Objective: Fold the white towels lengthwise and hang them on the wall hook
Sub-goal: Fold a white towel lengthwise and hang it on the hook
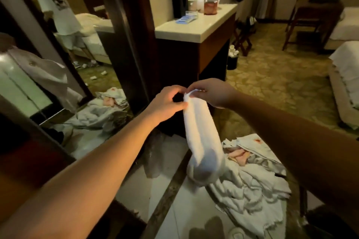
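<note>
Leftmost, a mirror [58, 60] leans in its dark frame, reflecting a person in a white shirt and scattered litter on the floor. Moving right, the left hand [167, 103] pinches the upper edge of a white towel [200, 137], thumb and fingers curled onto the cloth just below its top. Close beside it, the right hand [213, 93] pinches the same top corner, so both hands sit nearly together, clamped on the one towel. It hangs straight down between them as a long narrow band, which suggests the lengthwise fold is already made or nearly so. Below and to the right, a heap of crumpled towels [248, 184] lies on the floor, some with reddish stains; those look untouched. Behind the hands stands a dark cabinet with a pale counter [194, 31] carrying a bag and small items, and further right a bed [347, 75]. No wall hook shows anywhere, so hanging is yet to come, and I judge the task to be at an early stage.
</note>
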The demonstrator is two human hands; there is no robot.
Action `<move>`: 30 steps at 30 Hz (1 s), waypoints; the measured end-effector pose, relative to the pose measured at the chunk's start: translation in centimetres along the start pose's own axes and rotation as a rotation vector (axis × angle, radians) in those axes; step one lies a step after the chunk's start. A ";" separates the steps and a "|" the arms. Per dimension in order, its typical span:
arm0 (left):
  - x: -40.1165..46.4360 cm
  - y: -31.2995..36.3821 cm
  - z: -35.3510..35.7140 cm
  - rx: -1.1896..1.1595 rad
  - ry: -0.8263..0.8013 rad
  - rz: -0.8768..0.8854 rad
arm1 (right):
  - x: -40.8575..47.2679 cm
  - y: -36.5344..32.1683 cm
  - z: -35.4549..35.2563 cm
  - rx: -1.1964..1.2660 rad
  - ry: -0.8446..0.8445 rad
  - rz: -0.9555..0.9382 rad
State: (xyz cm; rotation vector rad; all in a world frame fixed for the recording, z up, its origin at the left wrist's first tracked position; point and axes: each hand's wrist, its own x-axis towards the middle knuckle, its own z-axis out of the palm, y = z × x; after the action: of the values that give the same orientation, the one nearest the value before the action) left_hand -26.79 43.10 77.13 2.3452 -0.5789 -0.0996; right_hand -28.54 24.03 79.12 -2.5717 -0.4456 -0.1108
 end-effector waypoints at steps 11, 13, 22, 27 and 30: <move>-17.0 -0.6 -8.3 -0.080 -0.067 -0.285 | -6.8 -15.7 -0.8 -0.022 0.227 -0.023; -20.2 -1.7 -8.9 -0.058 -0.042 -0.354 | -7.9 -17.2 -0.6 -0.009 0.254 -0.020; -36.5 -6.0 -10.7 0.067 0.037 -0.743 | -11.1 -22.6 2.0 0.235 0.344 0.002; -45.7 -5.8 -13.9 0.154 0.106 -0.874 | -13.0 -25.7 4.6 0.279 0.291 -0.003; -50.7 -5.5 -16.7 0.326 0.118 -0.915 | -14.0 -28.0 6.2 0.290 0.248 -0.028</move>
State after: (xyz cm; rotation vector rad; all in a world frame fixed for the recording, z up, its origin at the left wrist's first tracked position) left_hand -66.41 79.09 81.50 2.7239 0.6124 -0.2934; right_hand -51.14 45.83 85.03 -2.2318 -0.3732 -0.3445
